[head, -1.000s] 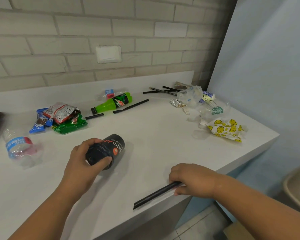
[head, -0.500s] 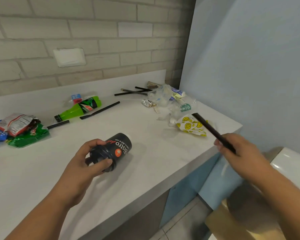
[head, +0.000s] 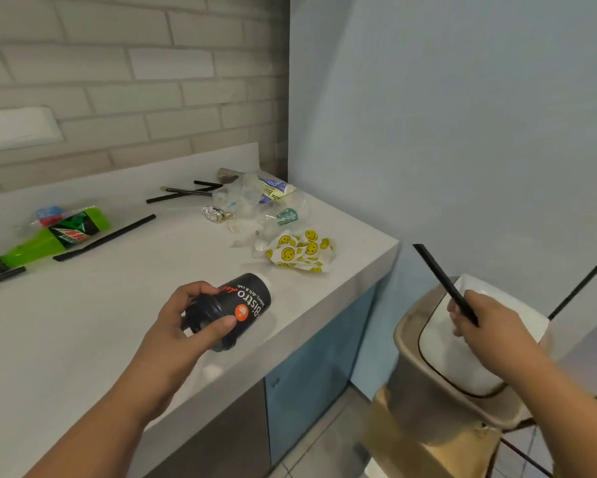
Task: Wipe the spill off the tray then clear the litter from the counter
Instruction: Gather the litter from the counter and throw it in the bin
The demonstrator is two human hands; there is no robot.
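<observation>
Fingers (head: pixel 458 313) of right hand (head: pixel 490 327) pinch straw (head: pixel 440 276), now moved off desk (head: pixel 83 322) to above bin (head: pixel 411 381); left hand (head: pixel 181 327) grips cup (head: pixel 247 298); drop likely next.

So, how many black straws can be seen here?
6 straws: one in the right hand, two beside the green bottle, three near the back wall. More may hide under the litter.
</observation>
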